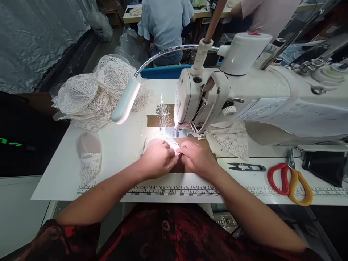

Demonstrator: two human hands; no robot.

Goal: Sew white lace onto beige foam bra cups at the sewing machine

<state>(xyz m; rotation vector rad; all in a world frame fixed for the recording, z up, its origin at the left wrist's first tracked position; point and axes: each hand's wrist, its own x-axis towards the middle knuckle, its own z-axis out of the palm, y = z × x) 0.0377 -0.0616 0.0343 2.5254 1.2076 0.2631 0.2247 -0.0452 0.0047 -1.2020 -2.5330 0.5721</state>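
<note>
Just in front of the needle of the white sewing machine (190,98), a piece of white lace fabric (163,138) lies brightly lit under the lamp. My left hand (160,157) is closed on the lace, its fingers curled and partly hidden. From the other side my right hand (196,157) pinches the fabric edge, with thumb and forefinger close to the left fingertips. Brown tape or card (199,142) covers the machine bed beneath the hands. Another lace piece (231,141) lies under the machine arm to the right.
A lace heap (95,90) fills the back left, with a small lace-trimmed piece (90,156) before it. The lamp (126,99) hangs over the table. Thread snips (247,167), scissors (290,179) and a dark flat object (324,166) lie right. A person (164,25) sits beyond.
</note>
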